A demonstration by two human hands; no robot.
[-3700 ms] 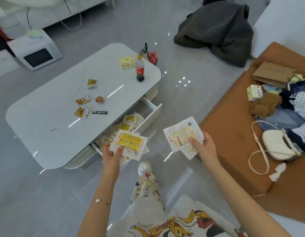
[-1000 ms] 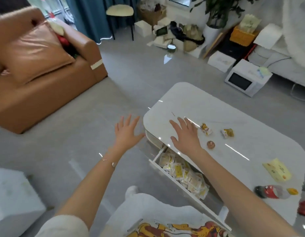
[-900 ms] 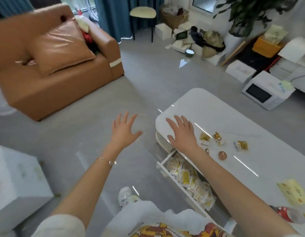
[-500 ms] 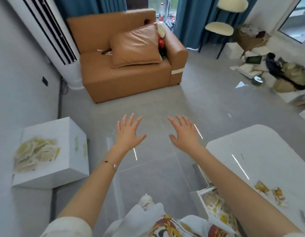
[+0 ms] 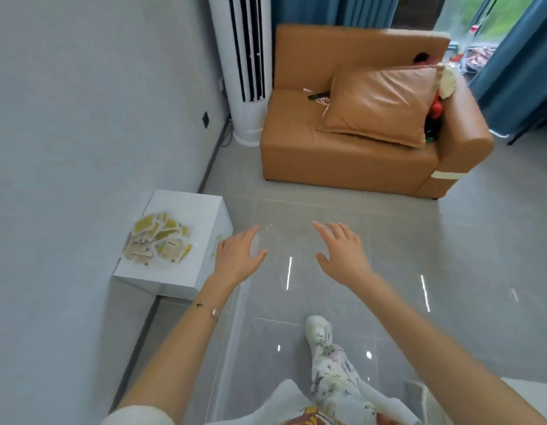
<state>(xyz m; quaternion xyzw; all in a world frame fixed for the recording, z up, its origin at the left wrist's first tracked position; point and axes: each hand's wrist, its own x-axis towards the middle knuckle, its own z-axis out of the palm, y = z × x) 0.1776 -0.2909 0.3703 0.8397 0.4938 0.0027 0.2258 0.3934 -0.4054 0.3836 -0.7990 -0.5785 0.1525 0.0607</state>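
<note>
Packets (image 5: 158, 242) lie heaped in a loose yellow-and-white pile on top of the white box (image 5: 191, 211) by the left wall, probably gathered there as one collecting spot (its far part is bare). Both hands are empty, fingers spread. The left hand (image 5: 238, 259) hovers just beside the box's right edge, and the right hand (image 5: 342, 256) is apart from it over the floor (image 5: 419, 240), likely for balance.

Both bare arms reach forward from the bottom of the view, palms turned down. The left hand (image 5: 239, 257) is held out with its fingers straight and slightly spread, thumb out to the side, holding nothing; a thin bracelet (image 5: 208, 308) circles its wrist. The right hand (image 5: 342, 253) is level with it and well apart, fingers loosely extended, also holding nothing.
</note>
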